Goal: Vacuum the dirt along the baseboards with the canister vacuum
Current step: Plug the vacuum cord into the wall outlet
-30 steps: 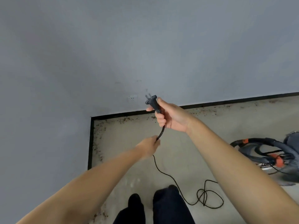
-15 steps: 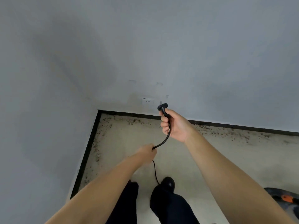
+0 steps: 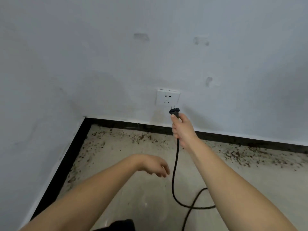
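Holding the black plug (image 3: pixel 174 111) by its moulded body, the right hand (image 3: pixel 182 130) has fingers and thumb curled closed around it, two metal prongs pointing up and forward at the wall. Head view: the white socket (image 3: pixel 168 97) sits just above and slightly left of the prongs, near but not touching; the plug's long axis runs roughly along the forearm toward the wall, so the coming move is judged a short push up-left and inward. The right hand is the nearer one. The left hand (image 3: pixel 154 165) hangs lower, fingers relaxed, holding nothing, just left of the cord (image 3: pixel 175 165). The cord is thin, round, rubbery, dropping from the fist and looping across the smooth pale floor (image 3: pixel 133 194). Brown crumbly dirt (image 3: pixel 141 136) lies scattered along the black baseboard (image 3: pixel 233 136). The vacuum itself is out of frame.
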A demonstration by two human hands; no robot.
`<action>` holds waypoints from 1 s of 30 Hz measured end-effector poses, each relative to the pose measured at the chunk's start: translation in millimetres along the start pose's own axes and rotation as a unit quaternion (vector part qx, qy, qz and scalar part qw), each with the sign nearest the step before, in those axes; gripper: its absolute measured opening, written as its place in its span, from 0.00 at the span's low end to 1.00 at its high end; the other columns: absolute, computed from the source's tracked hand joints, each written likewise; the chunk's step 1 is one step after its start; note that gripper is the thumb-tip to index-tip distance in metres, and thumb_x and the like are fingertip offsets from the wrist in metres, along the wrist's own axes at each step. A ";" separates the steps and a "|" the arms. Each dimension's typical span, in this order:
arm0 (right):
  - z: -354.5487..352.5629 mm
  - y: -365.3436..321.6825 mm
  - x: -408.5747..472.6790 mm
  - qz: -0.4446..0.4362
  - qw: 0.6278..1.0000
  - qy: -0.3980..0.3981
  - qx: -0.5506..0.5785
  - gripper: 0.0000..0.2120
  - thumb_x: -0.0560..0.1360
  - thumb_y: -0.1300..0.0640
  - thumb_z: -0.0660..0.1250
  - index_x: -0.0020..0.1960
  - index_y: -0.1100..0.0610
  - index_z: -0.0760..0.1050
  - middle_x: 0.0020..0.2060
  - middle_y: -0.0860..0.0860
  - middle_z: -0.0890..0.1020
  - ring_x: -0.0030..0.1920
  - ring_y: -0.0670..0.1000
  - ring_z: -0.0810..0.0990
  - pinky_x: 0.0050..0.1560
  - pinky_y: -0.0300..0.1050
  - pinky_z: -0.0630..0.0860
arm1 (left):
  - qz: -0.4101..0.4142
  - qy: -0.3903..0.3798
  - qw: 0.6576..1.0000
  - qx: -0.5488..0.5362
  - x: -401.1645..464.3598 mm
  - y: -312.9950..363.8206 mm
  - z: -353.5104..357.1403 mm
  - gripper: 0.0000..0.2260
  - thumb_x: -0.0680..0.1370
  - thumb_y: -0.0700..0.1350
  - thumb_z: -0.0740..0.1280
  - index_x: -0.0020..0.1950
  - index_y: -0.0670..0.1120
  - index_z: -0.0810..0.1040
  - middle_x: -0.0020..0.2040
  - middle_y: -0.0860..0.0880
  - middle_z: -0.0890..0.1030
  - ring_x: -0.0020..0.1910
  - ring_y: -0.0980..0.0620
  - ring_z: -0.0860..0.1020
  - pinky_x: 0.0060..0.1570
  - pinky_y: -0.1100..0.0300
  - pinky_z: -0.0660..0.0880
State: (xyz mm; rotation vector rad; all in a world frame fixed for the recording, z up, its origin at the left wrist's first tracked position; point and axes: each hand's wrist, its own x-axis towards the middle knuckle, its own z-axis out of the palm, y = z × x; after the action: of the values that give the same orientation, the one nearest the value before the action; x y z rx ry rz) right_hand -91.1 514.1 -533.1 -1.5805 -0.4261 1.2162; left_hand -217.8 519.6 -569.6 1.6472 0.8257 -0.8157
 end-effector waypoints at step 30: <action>40.4 -1.1 101.9 -0.032 0.994 0.010 0.106 0.14 0.83 0.54 0.54 0.41 0.58 0.69 0.15 0.43 0.62 0.16 0.42 0.58 0.16 0.33 0.54 | 0.202 0.755 0.366 0.506 117.8 -44.2 -200.7 0.47 0.71 0.63 0.64 0.78 0.46 0.39 0.77 0.47 0.34 0.77 0.49 0.36 0.73 0.44 0.42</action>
State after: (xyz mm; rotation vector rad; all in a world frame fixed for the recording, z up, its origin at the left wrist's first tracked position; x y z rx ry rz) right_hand -82.5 613.3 -578.9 -1.3872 -0.3215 1.1556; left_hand -172.5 737.1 -651.8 3.4936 0.8903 1.3493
